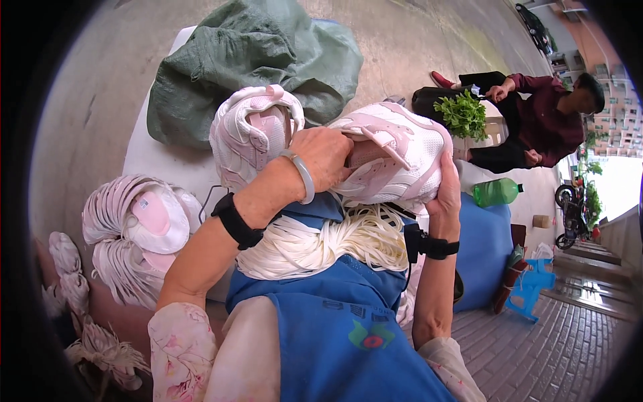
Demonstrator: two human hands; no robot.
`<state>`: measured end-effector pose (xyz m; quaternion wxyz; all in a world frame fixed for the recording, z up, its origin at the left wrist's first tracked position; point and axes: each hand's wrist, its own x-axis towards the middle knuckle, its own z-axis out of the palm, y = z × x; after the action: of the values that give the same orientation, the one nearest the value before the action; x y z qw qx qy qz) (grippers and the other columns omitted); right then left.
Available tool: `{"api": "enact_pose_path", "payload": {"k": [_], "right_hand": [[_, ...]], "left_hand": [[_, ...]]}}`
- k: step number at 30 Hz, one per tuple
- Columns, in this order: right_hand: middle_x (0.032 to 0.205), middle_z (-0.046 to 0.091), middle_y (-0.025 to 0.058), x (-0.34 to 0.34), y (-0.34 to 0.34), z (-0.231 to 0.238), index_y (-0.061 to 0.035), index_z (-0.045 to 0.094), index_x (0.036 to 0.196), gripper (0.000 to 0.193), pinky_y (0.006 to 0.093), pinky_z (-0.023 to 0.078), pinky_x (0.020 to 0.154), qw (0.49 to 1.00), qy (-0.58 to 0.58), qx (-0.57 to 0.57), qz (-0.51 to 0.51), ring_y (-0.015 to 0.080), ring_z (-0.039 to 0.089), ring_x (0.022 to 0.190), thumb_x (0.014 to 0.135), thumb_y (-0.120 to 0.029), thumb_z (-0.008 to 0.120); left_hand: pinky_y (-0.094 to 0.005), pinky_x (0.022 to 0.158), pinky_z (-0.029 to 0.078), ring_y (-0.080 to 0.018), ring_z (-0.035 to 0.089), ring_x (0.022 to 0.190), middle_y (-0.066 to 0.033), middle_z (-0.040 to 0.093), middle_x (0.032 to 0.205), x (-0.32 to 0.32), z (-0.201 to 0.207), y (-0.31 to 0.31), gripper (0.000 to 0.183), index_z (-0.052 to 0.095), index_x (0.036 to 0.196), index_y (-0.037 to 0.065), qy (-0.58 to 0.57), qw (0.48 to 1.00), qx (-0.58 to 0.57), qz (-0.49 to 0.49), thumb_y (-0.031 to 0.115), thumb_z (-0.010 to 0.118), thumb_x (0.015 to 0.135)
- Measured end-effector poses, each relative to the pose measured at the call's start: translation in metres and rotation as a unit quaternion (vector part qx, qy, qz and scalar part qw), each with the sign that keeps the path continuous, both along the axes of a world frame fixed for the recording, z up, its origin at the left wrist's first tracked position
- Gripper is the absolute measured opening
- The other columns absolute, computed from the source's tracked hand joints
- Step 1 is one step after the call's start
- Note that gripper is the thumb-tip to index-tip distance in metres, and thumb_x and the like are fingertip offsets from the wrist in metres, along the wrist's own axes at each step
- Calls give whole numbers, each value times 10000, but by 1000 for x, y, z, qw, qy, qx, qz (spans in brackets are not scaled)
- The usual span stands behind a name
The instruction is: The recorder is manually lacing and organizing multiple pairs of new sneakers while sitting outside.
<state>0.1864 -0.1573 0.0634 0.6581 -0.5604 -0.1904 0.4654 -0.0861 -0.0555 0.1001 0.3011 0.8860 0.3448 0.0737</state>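
Observation:
A white and pink sneaker (402,144) is held up in front of me, tilted on its side. My right hand (447,189) wraps around its right end. My left hand (323,157) is closed at its left side, the fingertips curled into the shoe opening and partly hidden. A second, matching sneaker (254,130) stands just behind my left wrist. On my lap, over a blue apron (335,335), lies a thick bundle of cream shoelaces (315,244). A white pad-like strip of table shows under the shoes.
Fanned stacks of pink and white shoe pieces (144,218) sit at the left. A green woven sack (254,60) lies behind the shoes. At the right are a green bottle (495,192), leafy greens (461,115), a blue stool (530,288) and a seated person (546,110).

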Motion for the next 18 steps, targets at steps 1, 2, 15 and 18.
{"api": "enact_pose_path", "payload": {"k": [1, 2, 15, 18], "right_hand": [[1224, 593, 144, -5, -1, 3, 24, 492, 1285, 422, 353, 503, 897, 1000, -3, -7, -21, 236, 607, 1064, 978, -263, 526], [1199, 607, 130, -8, -1, 5, 46, 523, 1256, 394, 318, 484, 884, 999, -6, -15, -41, 214, 603, 1048, 974, -229, 528], [1338, 528, 154, -5, -13, 0, -45, 397, 1391, 511, 433, 499, 972, 995, 102, -2, -11, 291, 563, 1175, 992, -353, 483], [1324, 541, 150, 0, -7, 0, -58, 404, 1390, 505, 434, 508, 959, 995, 102, -9, -18, 290, 573, 1161, 993, -361, 477]], "left_hand": [[-442, 701, 517, -352, 649, 811, -161, 660, 833, 1, -7, -2, 155, 703, 816, 70, -39, 999, 28, 11, 204, 697, 738], [-442, 701, 517, -352, 649, 811, -161, 660, 833, 1, -13, -3, 155, 703, 816, 70, -41, 999, 31, 12, 204, 697, 738], [-377, 646, 474, -255, 540, 723, -61, 552, 718, 10, -43, -21, 178, 659, 842, 45, -288, 934, 184, 101, 68, 714, 675], [-380, 666, 457, -260, 542, 720, -68, 537, 700, 16, -49, -7, 160, 604, 792, 48, -298, 926, 219, 78, 85, 709, 676]]}}
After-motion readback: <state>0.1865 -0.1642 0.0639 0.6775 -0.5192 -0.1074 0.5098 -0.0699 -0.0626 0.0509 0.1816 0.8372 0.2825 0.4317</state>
